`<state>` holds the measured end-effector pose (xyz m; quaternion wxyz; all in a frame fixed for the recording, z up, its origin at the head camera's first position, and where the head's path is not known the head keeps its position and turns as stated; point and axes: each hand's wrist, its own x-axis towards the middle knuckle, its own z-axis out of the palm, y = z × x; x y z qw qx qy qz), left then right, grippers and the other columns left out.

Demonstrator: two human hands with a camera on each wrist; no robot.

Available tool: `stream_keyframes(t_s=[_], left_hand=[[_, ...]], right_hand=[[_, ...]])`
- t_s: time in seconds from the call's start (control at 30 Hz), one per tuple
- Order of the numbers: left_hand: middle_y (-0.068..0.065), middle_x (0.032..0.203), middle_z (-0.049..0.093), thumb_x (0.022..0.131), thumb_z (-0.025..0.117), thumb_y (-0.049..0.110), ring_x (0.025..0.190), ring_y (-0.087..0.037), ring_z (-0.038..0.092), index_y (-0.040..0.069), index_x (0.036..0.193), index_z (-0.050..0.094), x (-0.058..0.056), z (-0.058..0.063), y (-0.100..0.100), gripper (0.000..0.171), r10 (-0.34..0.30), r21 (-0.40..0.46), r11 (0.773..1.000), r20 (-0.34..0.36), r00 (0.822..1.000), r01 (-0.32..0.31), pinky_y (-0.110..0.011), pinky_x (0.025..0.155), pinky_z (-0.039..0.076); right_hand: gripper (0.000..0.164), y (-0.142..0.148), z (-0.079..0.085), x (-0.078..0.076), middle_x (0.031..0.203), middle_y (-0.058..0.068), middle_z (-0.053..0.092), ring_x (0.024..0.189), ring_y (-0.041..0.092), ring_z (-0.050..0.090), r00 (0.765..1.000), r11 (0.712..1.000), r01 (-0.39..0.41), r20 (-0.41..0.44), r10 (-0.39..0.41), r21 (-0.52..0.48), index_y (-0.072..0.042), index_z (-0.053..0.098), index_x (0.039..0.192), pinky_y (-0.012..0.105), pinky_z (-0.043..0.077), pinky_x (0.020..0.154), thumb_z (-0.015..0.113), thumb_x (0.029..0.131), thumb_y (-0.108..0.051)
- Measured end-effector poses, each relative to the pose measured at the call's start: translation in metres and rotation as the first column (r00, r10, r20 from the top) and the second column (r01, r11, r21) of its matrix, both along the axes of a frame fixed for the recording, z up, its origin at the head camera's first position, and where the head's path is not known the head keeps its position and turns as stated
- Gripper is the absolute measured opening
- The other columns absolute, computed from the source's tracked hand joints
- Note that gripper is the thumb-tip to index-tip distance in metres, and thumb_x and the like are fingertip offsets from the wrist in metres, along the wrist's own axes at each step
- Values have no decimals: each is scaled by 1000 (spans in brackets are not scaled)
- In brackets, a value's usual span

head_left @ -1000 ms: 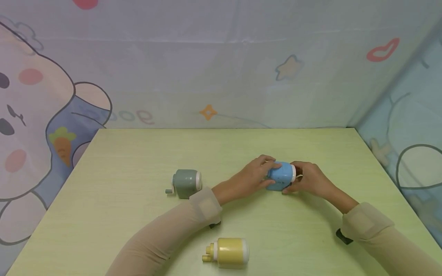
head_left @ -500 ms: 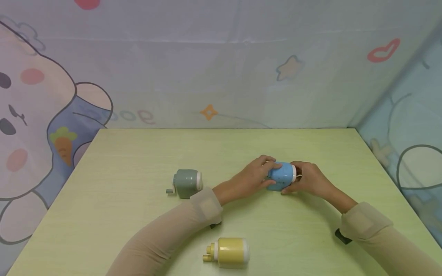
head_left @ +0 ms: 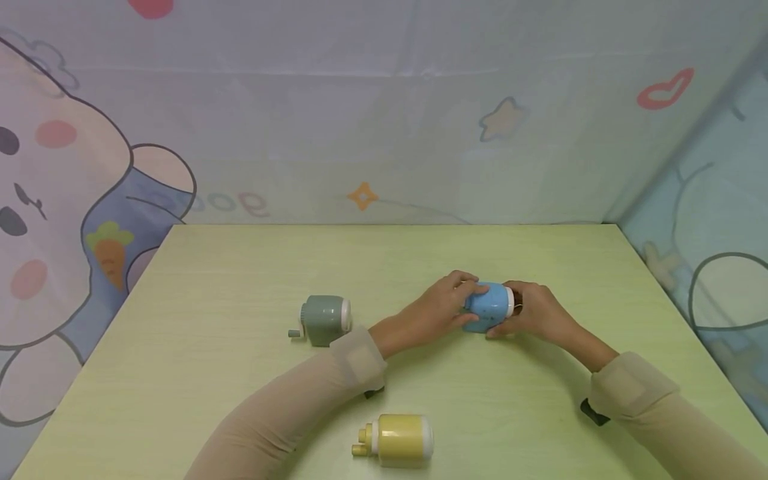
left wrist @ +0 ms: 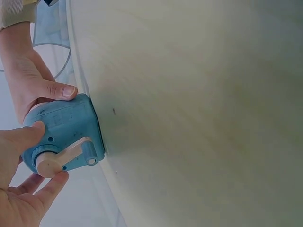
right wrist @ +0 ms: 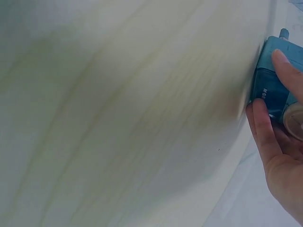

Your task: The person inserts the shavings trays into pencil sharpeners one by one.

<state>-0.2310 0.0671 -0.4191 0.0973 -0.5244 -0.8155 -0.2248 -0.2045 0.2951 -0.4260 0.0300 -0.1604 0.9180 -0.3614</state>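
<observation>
A blue crank pencil sharpener (head_left: 490,303) stands on the right half of the table, between both hands. My left hand (head_left: 447,303) grips its crank side, thumb on the body and fingers around the crank hub. In the left wrist view, the pale crank arm (left wrist: 73,152) with its blue knob shows below the thumb. From the right, my right hand (head_left: 537,312) holds the sharpener by its white-rimmed front end, thumb and fingers on opposite sides. The right wrist view shows fingers (right wrist: 265,127) along its dark, see-through drawer.
A grey-green crank sharpener (head_left: 325,319) stands left of the left forearm. Nearer the front edge sits a yellow sharpener (head_left: 403,440), its crank pointing left. The pale wooden table (head_left: 240,267) ends at a printed cloth backdrop (head_left: 300,120).
Both hands keep their hold on the blue sharpener, which stays in place. The right thumb and wrist have shifted very slightly left.
</observation>
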Motion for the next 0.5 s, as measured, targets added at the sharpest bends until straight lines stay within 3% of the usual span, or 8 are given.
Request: stream_keyframes(t_s=[0.4,0.5], left_hand=[[-10,125,41,87,62,26,107,-12,42,7,129,45,-1,-4,-3,49,-8,38,999,-45,999,10,-12,87,33],[-10,129,40,88,60,30,111,-13,40,9,132,42,-1,-5,-3,51,6,16,1000,-54,999,-5,-14,89,33]], right_hand=[[63,-1,-7,1,97,9,59,81,16,58,1000,999,-8,-17,7,-34,-1,54,109,29,52,66,86,59,-21],[65,-1,-8,3,99,10,58,83,17,58,1000,999,-15,-19,14,-43,-1,52,112,29,52,67,86,60,-21]])
